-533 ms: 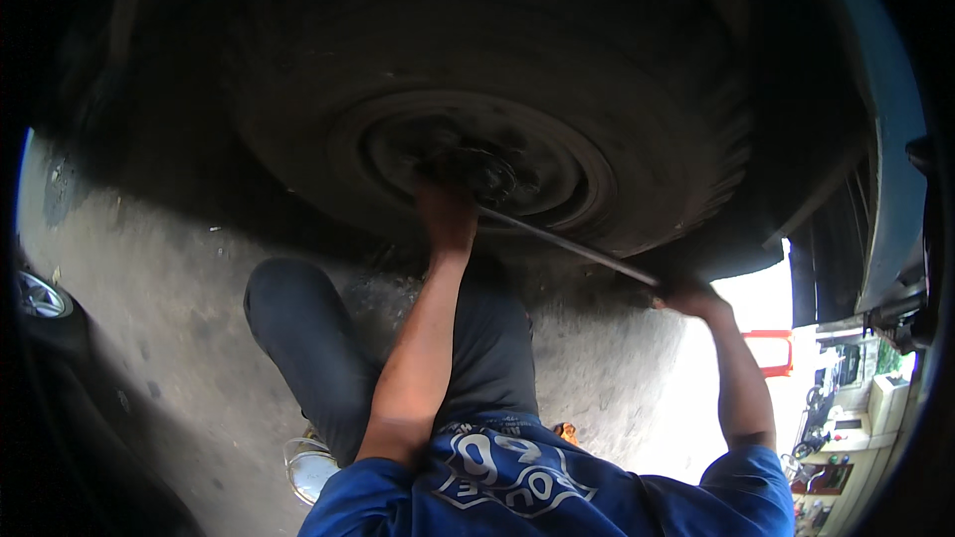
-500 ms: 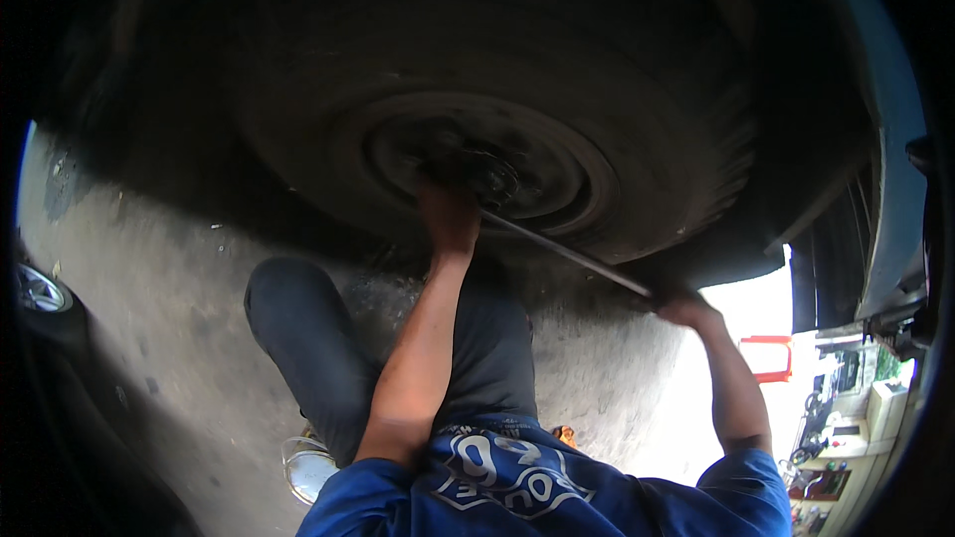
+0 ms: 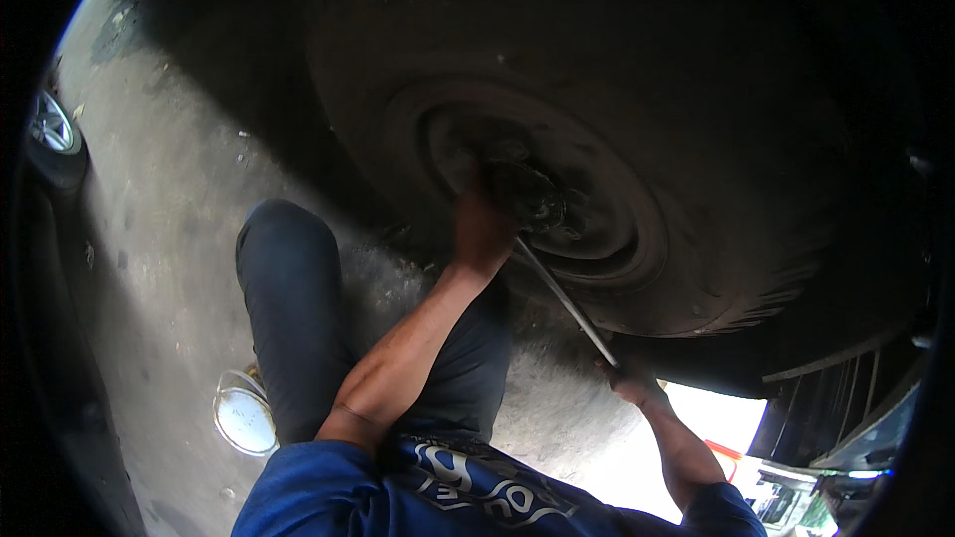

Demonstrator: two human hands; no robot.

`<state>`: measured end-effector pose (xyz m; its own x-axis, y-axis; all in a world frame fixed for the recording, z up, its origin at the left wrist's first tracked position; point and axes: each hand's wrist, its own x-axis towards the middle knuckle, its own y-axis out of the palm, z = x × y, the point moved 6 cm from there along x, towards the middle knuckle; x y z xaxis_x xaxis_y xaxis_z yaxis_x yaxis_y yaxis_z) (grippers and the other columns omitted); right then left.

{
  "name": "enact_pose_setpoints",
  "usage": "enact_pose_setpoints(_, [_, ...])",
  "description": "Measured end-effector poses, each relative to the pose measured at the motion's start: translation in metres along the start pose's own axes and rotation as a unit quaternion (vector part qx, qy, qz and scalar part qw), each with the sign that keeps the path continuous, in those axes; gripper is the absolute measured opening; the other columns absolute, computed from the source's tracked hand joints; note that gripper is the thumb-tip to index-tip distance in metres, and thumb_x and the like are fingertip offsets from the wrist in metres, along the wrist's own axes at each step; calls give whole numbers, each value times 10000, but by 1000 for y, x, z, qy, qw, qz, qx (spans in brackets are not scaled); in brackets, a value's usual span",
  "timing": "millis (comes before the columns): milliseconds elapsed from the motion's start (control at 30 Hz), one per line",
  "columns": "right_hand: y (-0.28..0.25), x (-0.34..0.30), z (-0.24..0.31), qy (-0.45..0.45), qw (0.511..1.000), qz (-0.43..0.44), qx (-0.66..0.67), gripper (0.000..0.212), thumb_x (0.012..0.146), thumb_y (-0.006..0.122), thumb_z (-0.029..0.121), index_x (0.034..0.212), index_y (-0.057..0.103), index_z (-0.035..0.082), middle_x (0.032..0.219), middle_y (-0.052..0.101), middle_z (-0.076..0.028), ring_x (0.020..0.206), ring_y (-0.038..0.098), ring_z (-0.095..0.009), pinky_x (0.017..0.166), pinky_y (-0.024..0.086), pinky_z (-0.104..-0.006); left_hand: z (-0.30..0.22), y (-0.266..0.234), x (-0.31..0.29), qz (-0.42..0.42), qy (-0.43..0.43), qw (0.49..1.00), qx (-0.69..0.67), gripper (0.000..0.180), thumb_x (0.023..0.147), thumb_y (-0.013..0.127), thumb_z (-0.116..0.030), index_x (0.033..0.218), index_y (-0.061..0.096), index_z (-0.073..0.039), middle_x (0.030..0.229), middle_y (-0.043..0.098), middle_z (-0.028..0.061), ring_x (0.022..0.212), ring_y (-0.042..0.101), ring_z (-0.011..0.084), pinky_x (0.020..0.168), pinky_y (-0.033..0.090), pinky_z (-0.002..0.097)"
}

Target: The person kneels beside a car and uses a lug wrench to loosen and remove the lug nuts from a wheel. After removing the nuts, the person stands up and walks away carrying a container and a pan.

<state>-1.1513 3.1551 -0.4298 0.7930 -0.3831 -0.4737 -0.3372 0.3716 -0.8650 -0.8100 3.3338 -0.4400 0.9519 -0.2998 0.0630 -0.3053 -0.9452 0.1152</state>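
A large dark wheel (image 3: 686, 229) with a thick tyre fills the upper middle, its recessed hub (image 3: 542, 194) in deep shadow. My left hand (image 3: 484, 226) reaches to the hub, beside the inner end of a long metal bar (image 3: 567, 300). Its fingers are lost in the dark, so their grip does not show. From the hub the bar slopes down to the right, where my right hand (image 3: 634, 385) is closed round its outer end. Whatever the bar's inner end sits on is hidden by shadow and my left hand.
My bent knee (image 3: 288, 239) is near the wheel, on the left. A round pale-topped bucket (image 3: 245, 420) stands on the concrete floor (image 3: 179, 288). Another wheel with a silver rim (image 3: 55, 124) is at the far left. A red frame (image 3: 724, 459) shows at the lower right.
The view has turned, and the wheel sits farther right. The bar slopes more steeply, with my right hand lower and nearer my body. My left hand stays at the hub.
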Motion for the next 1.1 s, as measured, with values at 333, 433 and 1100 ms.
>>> enact_pose_setpoints(333, [22,10,-7,-3,985,-65,-158,336,875,640,405,933,733,87,868,671,-208,827,642,-387,738,489,-470,-4,1,-3,-11,18,1000,7,352,1002,445,-195,1254,478,50,1050,644,291,978,616,469,783,502,491])
enact_pose_setpoints(433, [24,23,-8,-45,979,-99,-172,327,868,628,393,946,743,97,931,691,-206,856,664,-380,774,507,-466,-5,0,-6,-9,8,1000,10,313,1002,442,-184,1217,486,39,1029,647,285,966,616,473,772,501,497])
enact_pose_setpoints(1100, [-113,-124,89,268,960,-59,-55,268,859,703,298,869,729,31,788,676,-210,754,647,-372,711,508,-443,13,34,-30,29,-42,990,-134,317,1030,435,-209,1208,529,36,1141,614,225,1081,589,337,930,437,402])
